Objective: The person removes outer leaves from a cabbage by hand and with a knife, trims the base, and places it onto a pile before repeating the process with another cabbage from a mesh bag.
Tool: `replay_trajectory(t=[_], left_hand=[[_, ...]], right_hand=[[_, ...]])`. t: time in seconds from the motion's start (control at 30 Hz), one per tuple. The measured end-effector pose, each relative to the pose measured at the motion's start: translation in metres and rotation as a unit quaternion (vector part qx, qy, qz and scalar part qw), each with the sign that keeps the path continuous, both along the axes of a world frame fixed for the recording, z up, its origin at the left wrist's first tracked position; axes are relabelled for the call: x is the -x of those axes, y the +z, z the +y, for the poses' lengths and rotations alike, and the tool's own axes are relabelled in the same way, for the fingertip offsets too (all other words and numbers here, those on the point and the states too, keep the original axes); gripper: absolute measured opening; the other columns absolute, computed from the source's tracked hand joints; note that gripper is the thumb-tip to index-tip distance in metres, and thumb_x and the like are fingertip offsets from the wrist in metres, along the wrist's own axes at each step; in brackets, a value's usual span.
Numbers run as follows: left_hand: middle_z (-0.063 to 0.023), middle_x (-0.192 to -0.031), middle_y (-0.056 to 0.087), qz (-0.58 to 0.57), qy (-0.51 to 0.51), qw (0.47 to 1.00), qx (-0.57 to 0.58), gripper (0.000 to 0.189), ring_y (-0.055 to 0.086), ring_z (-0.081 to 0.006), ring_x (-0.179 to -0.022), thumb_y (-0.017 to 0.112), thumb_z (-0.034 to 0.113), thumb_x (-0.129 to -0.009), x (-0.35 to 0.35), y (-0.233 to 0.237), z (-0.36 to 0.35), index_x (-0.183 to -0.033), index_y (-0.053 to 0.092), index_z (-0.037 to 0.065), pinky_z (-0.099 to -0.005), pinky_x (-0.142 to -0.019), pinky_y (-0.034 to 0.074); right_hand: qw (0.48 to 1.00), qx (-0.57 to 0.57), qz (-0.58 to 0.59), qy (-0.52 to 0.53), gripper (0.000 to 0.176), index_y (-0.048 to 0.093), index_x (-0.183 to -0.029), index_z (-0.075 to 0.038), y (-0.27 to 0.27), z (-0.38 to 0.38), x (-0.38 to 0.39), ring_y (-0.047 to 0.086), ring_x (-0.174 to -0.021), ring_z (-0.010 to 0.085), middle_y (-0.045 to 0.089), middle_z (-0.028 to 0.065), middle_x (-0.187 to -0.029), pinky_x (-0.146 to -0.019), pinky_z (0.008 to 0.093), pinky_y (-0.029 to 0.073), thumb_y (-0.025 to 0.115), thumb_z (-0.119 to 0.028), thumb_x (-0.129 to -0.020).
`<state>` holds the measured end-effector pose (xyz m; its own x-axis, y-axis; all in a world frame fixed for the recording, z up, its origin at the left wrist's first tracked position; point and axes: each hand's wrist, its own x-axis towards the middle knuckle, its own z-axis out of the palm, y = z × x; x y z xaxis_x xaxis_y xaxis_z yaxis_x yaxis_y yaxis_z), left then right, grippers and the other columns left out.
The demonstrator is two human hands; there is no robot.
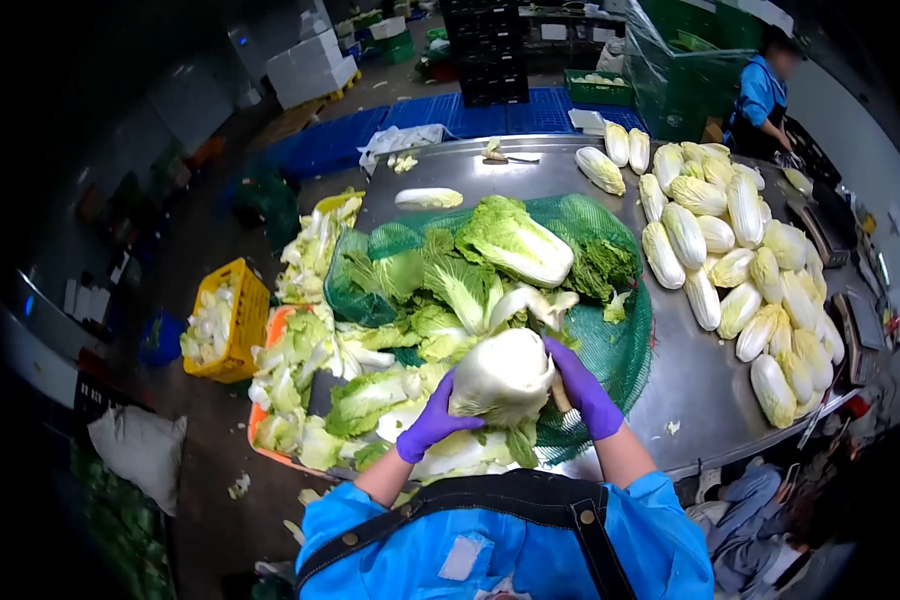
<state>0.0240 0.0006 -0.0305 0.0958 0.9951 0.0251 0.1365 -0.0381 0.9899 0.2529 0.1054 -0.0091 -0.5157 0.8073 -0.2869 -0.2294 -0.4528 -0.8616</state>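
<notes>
Close in front of my body, a pale napa cabbage (503, 372) is held between my two purple-gloved hands, its broad white end turned up toward me. My left hand (438, 425) grips its lower left side. From the right, my right hand (584, 392) closes against it; a narrow tan piece (560, 392) shows by the fingers, and I cannot tell if it is a knife handle. Beyond it, a whole leafy napa cabbage (520, 245) lies on the green mesh sack (615, 345). Loose outer leaves (370, 400) spread beneath and left of my hands.
Many trimmed cabbages (730, 240) are piled on the right of the steel table (670, 400). A knife (510, 159) and a single cabbage (429, 198) lie farther back. Left are an orange-rimmed crate (257, 432) and a yellow crate (260, 305). Another person (760, 100) stands back right.
</notes>
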Motion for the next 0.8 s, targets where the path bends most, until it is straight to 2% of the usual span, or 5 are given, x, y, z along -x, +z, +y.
replay_trajectory(t=[0.07, 0.3, 0.53, 0.7, 0.8], left_hand=[[-0.0125, -0.132, 0.037, -0.01, 0.021, 0.998, -0.054, 0.1, 0.031, -0.0248, -0.124, 0.082, 0.025, -0.056, -0.019, 0.004, 0.003, -0.135, 0.023, 0.003, -0.0342, -0.102, 0.025], [-0.017, -0.117, 0.051, 0.06, 0.153, 0.981, -0.104, 0.071, 0.049, -0.028, -0.109, 0.076, 0.03, -0.065, -0.068, 0.008, 0.003, -0.121, 0.043, 0.001, -0.0373, -0.094, 0.037], [-0.0112, -0.098, 0.061, -0.118, 0.209, 0.971, -0.021, 0.038, 0.056, -0.0163, -0.092, 0.064, 0.013, -0.078, -0.031, 0.015, 0.056, -0.11, 0.049, -0.002, -0.0274, -0.083, 0.043], [-0.0108, -0.103, 0.057, -0.138, 0.181, 0.973, 0.028, 0.039, 0.053, -0.0144, -0.094, 0.056, 0.014, -0.085, -0.027, 0.016, 0.094, -0.118, 0.043, -0.003, -0.0249, -0.083, 0.042], [-0.0113, -0.105, 0.056, -0.108, 0.144, 0.983, 0.035, 0.04, 0.051, -0.0146, -0.096, 0.054, 0.015, -0.086, -0.037, 0.015, 0.105, -0.12, 0.041, -0.002, -0.0249, -0.084, 0.041]], right_hand=[[0.985, -0.138, -0.105, -0.005, 0.048, 0.048, -0.115, 0.001, 0.004, -0.003, -0.001, 0.052, -0.102, 0.0204, 0.055, 0.0163, -0.108, -0.09, 0.0316, 0.039, 0.051, -0.036, -0.085], [0.956, -0.184, -0.229, 0.0, 0.057, 0.046, -0.123, -0.003, -0.035, -0.025, -0.01, 0.059, -0.087, 0.0196, 0.061, 0.0121, -0.1, -0.074, 0.0329, 0.046, 0.064, -0.033, -0.078], [0.608, -0.377, -0.691, 0.108, 0.022, 0.063, -0.075, -0.006, 0.002, -0.003, -0.126, 0.06, -0.06, 0.0295, 0.06, 0.0165, -0.067, -0.056, 0.0401, 0.048, 0.062, -0.027, -0.07], [0.86, -0.094, -0.489, 0.109, 0.024, 0.063, -0.085, -0.004, 0.015, -0.004, -0.139, 0.059, -0.051, 0.0146, 0.061, 0.0097, -0.064, -0.044, 0.0282, 0.045, 0.067, -0.022, -0.069], [0.572, -0.361, -0.728, 0.107, 0.023, 0.063, -0.089, -0.004, -0.009, 0.0, -0.133, 0.056, -0.051, 0.0103, 0.06, 0.0049, -0.062, -0.042, 0.0236, 0.04, 0.066, -0.019, -0.072]])
